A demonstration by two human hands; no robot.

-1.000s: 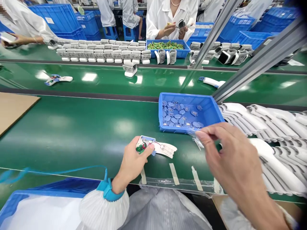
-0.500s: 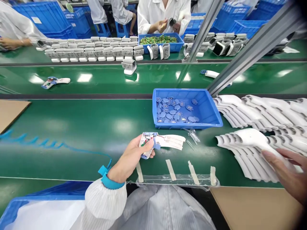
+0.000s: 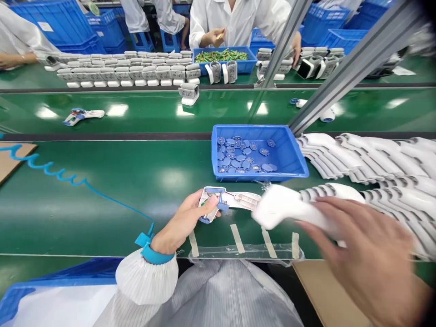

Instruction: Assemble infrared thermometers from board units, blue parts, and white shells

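In my left hand (image 3: 190,218) is a white thermometer-gun-shaped half shell (image 3: 247,200) with a circuit board, wires and blue inner parts, its handle pointing right. My thumb presses on the blue part. My right hand (image 3: 368,245), partly blurred, grips a white plastic housing half (image 3: 289,206) by its handle end. The housing's wide head is near the tip of the left shell's handle; whether they touch I cannot tell. Nested rows of similar white housings (image 3: 402,204) lie behind and right of my right hand. A blue wrist strap (image 3: 156,254) with a coiled cord circles my left wrist.
A blue bin (image 3: 289,159) of small blue plastic parts stands ahead. Tape strips (image 3: 237,238) hold a clear bag at the table edge. A metal post (image 3: 344,72) slants across the right. Beyond, a conveyor (image 3: 143,111) carries parts; a co-worker (image 3: 235,22) sits opposite.
My right hand has lifted a white housing off the stack and brought it left, toward the shell in my left hand. On the conveyor, parts have shifted right. The co-worker's one arm now reaches sideways.
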